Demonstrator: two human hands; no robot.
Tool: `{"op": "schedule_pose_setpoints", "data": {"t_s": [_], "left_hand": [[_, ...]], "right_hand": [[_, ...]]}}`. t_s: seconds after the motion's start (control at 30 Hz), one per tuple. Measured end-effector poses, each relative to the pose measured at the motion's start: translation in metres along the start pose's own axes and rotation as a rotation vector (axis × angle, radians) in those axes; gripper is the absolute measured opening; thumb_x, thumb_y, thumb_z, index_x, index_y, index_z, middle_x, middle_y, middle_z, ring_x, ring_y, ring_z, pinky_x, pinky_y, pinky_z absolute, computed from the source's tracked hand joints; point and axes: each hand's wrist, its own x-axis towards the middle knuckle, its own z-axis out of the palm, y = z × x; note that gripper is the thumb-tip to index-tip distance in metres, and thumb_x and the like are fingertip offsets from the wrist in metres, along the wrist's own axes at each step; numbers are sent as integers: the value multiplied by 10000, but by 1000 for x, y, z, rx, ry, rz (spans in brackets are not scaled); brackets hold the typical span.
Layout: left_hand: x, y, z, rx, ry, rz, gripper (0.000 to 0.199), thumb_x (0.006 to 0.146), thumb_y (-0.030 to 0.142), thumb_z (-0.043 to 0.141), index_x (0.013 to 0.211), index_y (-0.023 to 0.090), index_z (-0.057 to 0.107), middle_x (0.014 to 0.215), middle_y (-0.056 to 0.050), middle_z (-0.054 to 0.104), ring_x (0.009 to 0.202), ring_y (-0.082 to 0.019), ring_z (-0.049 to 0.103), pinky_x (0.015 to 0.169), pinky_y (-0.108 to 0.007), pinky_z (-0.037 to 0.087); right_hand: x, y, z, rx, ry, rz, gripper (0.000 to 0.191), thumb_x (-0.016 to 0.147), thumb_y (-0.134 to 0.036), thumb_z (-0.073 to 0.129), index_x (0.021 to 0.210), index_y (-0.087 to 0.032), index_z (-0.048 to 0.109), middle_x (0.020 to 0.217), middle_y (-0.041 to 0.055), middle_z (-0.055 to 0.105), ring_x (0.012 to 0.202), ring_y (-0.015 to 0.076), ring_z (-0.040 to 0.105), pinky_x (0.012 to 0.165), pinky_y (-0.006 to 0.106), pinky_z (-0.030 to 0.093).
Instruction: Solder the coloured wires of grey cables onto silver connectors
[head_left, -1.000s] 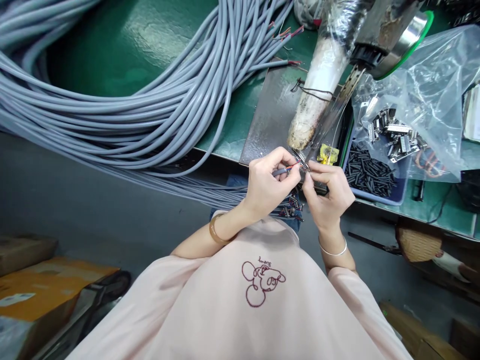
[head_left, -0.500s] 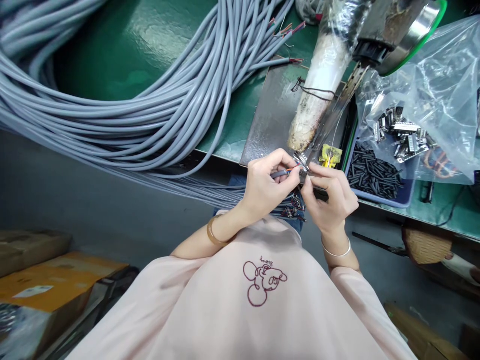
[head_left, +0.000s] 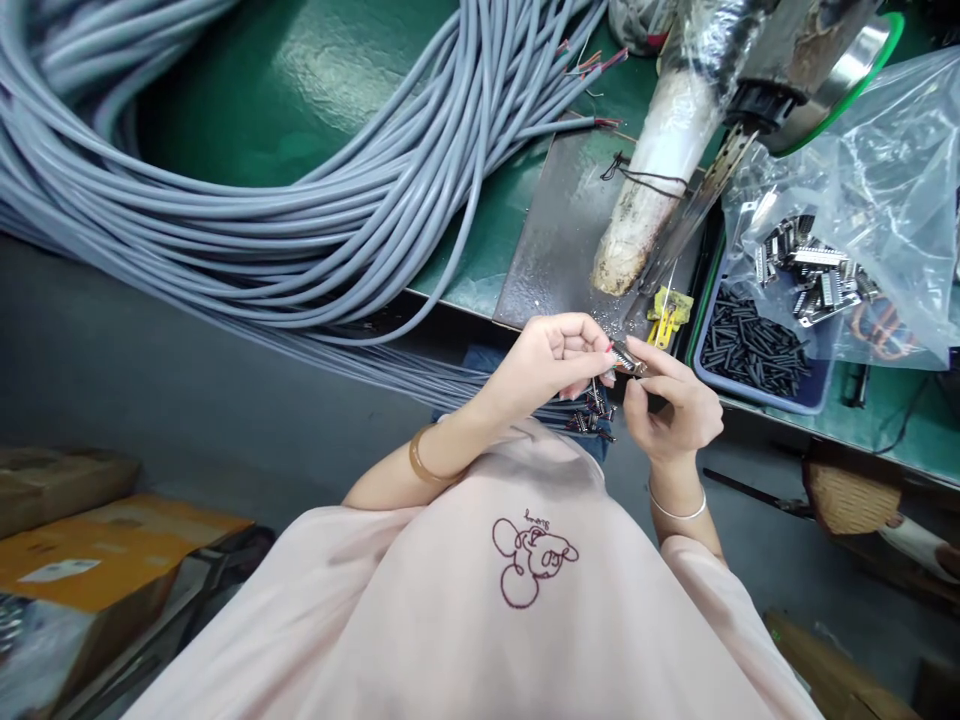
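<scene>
Slanting lengthwise down to the right, connector (head_left: 627, 357) in left hand's (head_left: 564, 357) pinch; right hand's (head_left: 673, 402) grip unclear.

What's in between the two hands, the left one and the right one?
In the head view, a small metal pin connector lies between them. The left hand pinches one end; the right hand is at the other, touching or not, I can't tell.

We're up on the wearer's head here, one camera looking forward and steeply down! We're close in: the pink shirt (head_left: 465, 620) fills the bottom centre, the left hand (head_left: 562, 360) and right hand (head_left: 675, 405) sit right of centre, and the green bench (head_left: 225, 130) spans the top, its front edge tilting downward toward frame right.
</scene>
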Motion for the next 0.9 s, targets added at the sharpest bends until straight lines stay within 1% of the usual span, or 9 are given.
{"op": "schedule_pose_setpoints", "data": {"t_s": [0.13,0.2,0.27,0.33,0.43,0.53,0.63,0.73,0.9], "left_hand": [[-8,0,0,42,0,79,179,818,261,755,829,157,610,600,38,603,435,-27,501,410,-127,408],[-14,1,-1,75,1,161,138,823,229,753,869,153,648,683,14,655,509,-36,562,484,-132,468],[-18,1,-3,123,-49,245,90,840,218,743,887,159,693,783,-23,717,619,-67,641,580,-161,528],[-21,0,-6,221,-150,344,36,866,204,719,884,175,731,847,-47,753,736,-110,699,700,-214,571],[-23,-4,-9,467,-269,497,103,905,160,652,874,190,746,867,-56,767,811,-146,719,798,-271,572],[-24,-10,-7,647,-210,581,166,940,139,574,896,183,728,875,-62,761,797,-145,701,771,-272,553],[-24,-14,-2,587,-78,551,115,935,166,595,891,170,701,855,-51,743,760,-126,670,728,-245,535],[-23,-14,0,375,-7,416,70,913,210,641,867,160,662,777,-15,692,647,-82,608,628,-197,503],[-23,-11,-1,150,-78,274,82,871,218,692,875,146,651,756,1,656,598,-45,567,561,-148,471]], "right_hand": [[2,-6,1,99,12,156,157,881,-166,656,971,-245,554,909,-8,760,798,139,743,664,252,573],[5,-10,0,179,40,312,116,904,-204,638,948,-246,540,828,-31,697,720,122,699,607,238,540],[10,-12,-2,274,24,479,91,930,-258,618,923,-241,528,800,-40,638,626,96,631,528,217,487],[16,-12,-5,399,-71,602,121,947,-307,602,902,-237,514,762,-50,593,546,74,553,466,203,429],[24,-12,-10,560,-276,682,168,950,-336,606,874,-236,495,674,-75,533,496,67,478,435,195,379],[31,-15,-13,484,-299,688,186,937,-340,633,857,-230,507,651,-82,502,489,58,458,435,191,365],[34,-19,-15,317,-224,635,179,936,-348,643,869,-228,528,667,-81,516,495,52,488,442,187,379],[33,-21,-15,269,-199,602,172,946,-359,631,882,-233,533,692,-75,539,513,54,524,458,188,408],[29,-13,-12,303,-229,604,185,955,-362,617,872,-238,507,623,-93,465,458,50,446,418,195,349]]}}
